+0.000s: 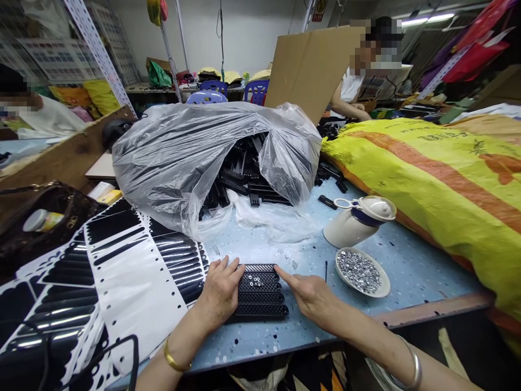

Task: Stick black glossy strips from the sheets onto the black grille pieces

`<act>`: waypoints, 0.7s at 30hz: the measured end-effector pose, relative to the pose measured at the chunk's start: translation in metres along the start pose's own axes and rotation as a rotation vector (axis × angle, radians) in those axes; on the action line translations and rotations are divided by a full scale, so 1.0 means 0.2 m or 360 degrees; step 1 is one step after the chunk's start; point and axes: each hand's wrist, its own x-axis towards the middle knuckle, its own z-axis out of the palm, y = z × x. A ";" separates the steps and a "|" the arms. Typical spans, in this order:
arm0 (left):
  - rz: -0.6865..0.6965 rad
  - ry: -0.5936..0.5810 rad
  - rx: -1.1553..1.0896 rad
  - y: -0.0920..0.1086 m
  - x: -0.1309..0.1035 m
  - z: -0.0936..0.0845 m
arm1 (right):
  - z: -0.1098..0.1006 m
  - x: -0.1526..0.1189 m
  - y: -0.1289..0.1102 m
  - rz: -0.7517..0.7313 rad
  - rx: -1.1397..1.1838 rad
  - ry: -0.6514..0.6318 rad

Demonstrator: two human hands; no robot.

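Observation:
Several black perforated plastic strips (260, 297) lie side by side on the blue speckled table, with a few small silvery nuts (255, 280) on top of them. My left hand (222, 288) rests on the left ends of the strips, fingers extended and a little apart. From the right, my right hand (309, 293) touches the far strip's right end with its index finger; the other fingers are curled, and whether they hold anything is hidden. Right of that hand stands a white bowl (362, 272) full of small metal pieces.
A plastic bag (175, 152) of black parts stands behind. A white lidded jug (345, 225) is beside a yellow sack (439, 174). Sheets of black stickers (130, 271) and a brown bag (65, 217) lie left. Two other people sit farther back.

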 end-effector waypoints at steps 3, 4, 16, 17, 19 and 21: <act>0.0009 -0.0003 0.0005 0.00 0.00 0.00 | -0.02 0.04 -0.01 -0.0139 -0.0280 -0.0038; 0.0008 -0.0005 0.0007 0.00 0.00 0.00 | -0.04 0.06 -0.02 -0.0165 -0.0325 -0.0084; -0.0054 -0.0130 0.0045 0.00 0.02 -0.08 | -0.05 0.08 0.00 -0.0073 0.0019 -0.0113; -0.0035 -0.0119 0.0083 0.00 0.02 -0.10 | -0.03 0.06 0.01 -0.0070 0.0045 -0.0080; -0.0002 -0.0096 0.0158 -0.02 0.00 -0.13 | 0.01 0.04 0.02 -0.0084 0.0068 -0.0022; 0.0006 -0.0081 0.0227 -0.04 -0.01 -0.16 | 0.05 0.03 0.03 -0.0122 0.0068 0.0038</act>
